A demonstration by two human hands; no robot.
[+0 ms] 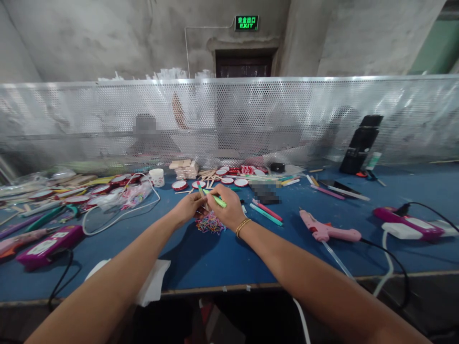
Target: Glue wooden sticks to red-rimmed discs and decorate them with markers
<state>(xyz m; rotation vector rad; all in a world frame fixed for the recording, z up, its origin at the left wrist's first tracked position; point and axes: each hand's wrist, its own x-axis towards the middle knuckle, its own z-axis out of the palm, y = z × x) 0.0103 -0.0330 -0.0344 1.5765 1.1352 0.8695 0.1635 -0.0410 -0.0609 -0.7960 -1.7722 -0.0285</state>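
Note:
My left hand (187, 208) is closed on a thin craft stick (201, 188) with green and red colouring near its upper end. In my right hand (229, 206) a light green marker (219, 201) is gripped like a pen, its front end against or very near the stick. The exact contact is too small to make out. Just below both hands lies a heap of small multicoloured pieces (211, 224). A teal marker (266, 215) and a pink one rest right of my right hand. Small red-rimmed white drums (199, 184) sit behind the hands.
On the right are a pink glue gun (324, 228), a purple-and-white power strip (412, 224) and a black bottle (360, 145). To the left, a white cable (122, 222), a paper cup (157, 177) and another purple power strip (50, 247). A perforated metal screen (251, 114) stands behind.

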